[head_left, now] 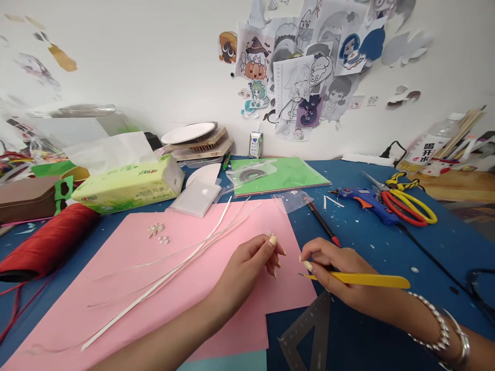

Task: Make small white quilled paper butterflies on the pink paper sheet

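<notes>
My left hand (257,255) is closed in a pinch over the pink paper (216,319), with a small white paper coil (267,234) showing at its fingertips. My right hand (334,265) is closed around yellow tweezers (371,280), which lie across the palm with the metal tip pointing left. Its thumb and forefinger are close together; whether they pinch anything tiny I cannot tell. Left of my hands, thin white paper strips (166,282) cross the pink paper. Beyond them lie a small flower-like curled paper piece (155,230) and a smaller curled piece (164,239).
A dark triangle ruler (323,330) lies by the front. To the right are a blue glue gun (365,201), scissors (406,206) and a black pen (320,221). Red thread spool (50,239) and tissue pack (131,183) stand left; green paper (297,172) lies behind.
</notes>
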`<state>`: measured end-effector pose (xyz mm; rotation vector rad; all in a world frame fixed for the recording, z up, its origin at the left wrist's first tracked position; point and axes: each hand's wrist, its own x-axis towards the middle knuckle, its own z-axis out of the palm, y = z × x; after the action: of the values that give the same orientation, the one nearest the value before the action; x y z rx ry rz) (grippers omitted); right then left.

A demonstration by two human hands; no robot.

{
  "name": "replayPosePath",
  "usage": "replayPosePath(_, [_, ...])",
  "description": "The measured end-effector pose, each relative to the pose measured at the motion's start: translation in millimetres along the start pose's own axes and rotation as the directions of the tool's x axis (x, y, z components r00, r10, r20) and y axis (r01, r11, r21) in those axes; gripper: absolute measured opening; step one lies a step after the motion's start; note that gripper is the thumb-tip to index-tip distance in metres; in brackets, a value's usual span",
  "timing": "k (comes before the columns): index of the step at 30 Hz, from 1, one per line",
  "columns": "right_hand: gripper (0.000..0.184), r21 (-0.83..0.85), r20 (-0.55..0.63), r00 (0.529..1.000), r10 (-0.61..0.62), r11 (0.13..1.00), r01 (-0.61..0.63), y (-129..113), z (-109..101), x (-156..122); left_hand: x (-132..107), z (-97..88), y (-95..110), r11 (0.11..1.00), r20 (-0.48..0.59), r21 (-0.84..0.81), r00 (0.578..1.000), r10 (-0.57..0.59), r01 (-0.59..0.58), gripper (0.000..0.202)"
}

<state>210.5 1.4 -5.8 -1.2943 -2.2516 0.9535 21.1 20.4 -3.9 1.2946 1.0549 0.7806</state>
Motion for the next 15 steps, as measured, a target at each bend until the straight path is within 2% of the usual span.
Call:
replayPosePath(4, [0.013, -0.032, 0.048, 0.998, -0.039, 0.999, 0.04, 0.4, 1.1, 0.7, -1.6, -0.3, 2.6, 0.996, 0.055, 0.084, 0.998, 0.022, -0.027, 0.027])
replayPosePath(7, [0.018, -0.082, 0.078, 0.995, -0.059, 0.994, 0.065, 0.3, 2.2, 0.7, -4.9, -1.6, 6.1, 0.974, 0.121, 0.218, 0.992, 0.04, -0.066, 0.026])
replayPosePath(12, [0.02, -0.119, 0.077, 0.996, -0.052, 0.991, 0.061, -1.0, 2.2, -0.5, -8.3, -3.4, 4.6, 0.846, 0.104, 0.523, 0.993, 0.06, -0.105, 0.023])
replayPosePath(15, [0.019, -0.031, 0.026, 0.999, -0.033, 0.999, 0.034, -1.3, 1.1, -0.7, -7.2, -2.9, 0.6, 0.831, 0.103, 0.55, 0.994, 0.035, -0.086, 0.024])
